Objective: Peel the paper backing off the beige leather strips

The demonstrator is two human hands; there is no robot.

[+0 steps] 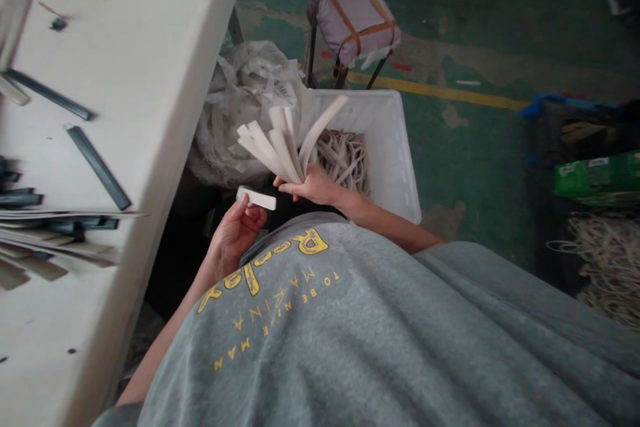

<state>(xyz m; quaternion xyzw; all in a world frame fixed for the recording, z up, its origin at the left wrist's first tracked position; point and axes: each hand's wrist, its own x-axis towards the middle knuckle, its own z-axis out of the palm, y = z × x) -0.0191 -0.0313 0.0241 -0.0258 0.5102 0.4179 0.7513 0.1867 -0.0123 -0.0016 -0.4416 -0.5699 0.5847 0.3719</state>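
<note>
My right hand is closed round a bundle of pale flat strips, whose free ends fan out away from me. In my left hand, a short white strip is pinched between thumb and fingers, close to the right hand but apart from the bundle. Just beyond the right hand stands a white plastic bin with many narrow strips heaped inside. What the bundle's lower ends look like is hidden by my fingers.
On the left, a white table carries dark strips and pale strips. A clear plastic bag sits against the bin. Behind it is a padded stool. At right lie a green package and tangled cords.
</note>
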